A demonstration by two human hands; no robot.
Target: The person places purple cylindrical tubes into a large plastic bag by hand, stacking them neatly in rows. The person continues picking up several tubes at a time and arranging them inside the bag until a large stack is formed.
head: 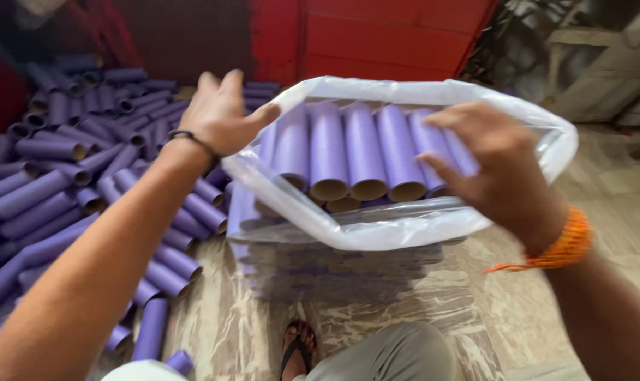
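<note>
**Clear bag part-filled w/ purple tubes, both hands at mouth**

Floor [433,310]: pale marbled tile, runs under everything. Red panelled wall [397,35] at back.

Loose pile of purple tubes [87,183]: cardboard cores, purple outside, brown inside, lying every which way over left side of floor, some rolled near the person's foot in a sandal [297,347].

Clear plastic bag [404,226]: centre of view, mouth open toward camera, rim rolled back, stands on floor. Contents: purple tubes in bag [366,152], packed parallel, side by side, open ends facing camera, a 2nd layer just visible under top row. More rows show dimly thru bag wall lower down.

Left hand [221,113]: at bag's left rim, thumb hooked over the plastic edge, fingers spread, pinching rim only. Dark band on wrist.

Right hand [500,169]: over bag's right side, fingers lying on rightmost tubes; cannot tell if it clasps a tube or just presses. Orange thread band [563,247] on wrist.
</note>
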